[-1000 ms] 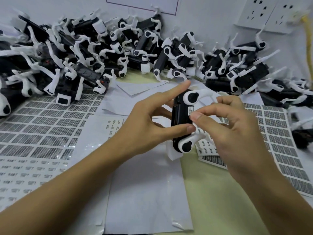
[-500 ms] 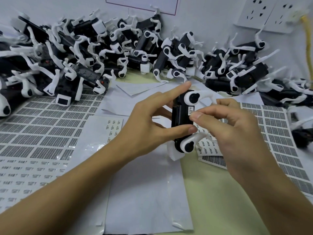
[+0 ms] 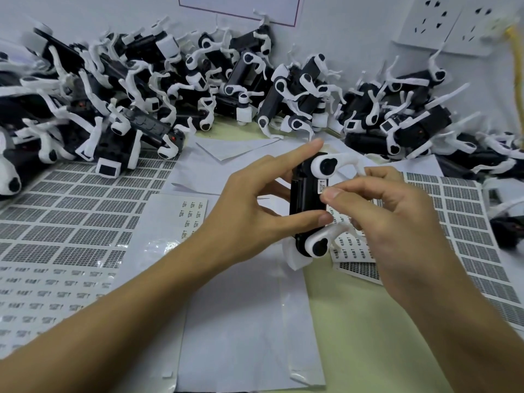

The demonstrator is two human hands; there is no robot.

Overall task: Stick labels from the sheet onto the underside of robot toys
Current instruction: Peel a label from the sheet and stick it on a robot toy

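My left hand (image 3: 255, 205) holds a black robot toy (image 3: 306, 194) with white legs upright above the table, index finger along its top end and thumb against its lower body. The flat underside faces right. A small white label (image 3: 323, 185) lies on that underside. My right hand (image 3: 397, 217) has its thumb tip on the label's lower end, with its fingers curled behind the toy's leg. A label sheet (image 3: 465, 222) lies under the right hand, and another sheet (image 3: 71, 222) lies at the left.
Many black-and-white robot toys are piled along the wall at the back left (image 3: 170, 89) and back right (image 3: 397, 114). Blank backing paper (image 3: 243, 321) lies in the middle. Wall sockets (image 3: 442, 24) and a yellow cable (image 3: 514, 66) are at the top right.
The right thumb has slid slightly down the toy's underside, uncovering most of the label. The left hand and the toy have stayed nearly still.
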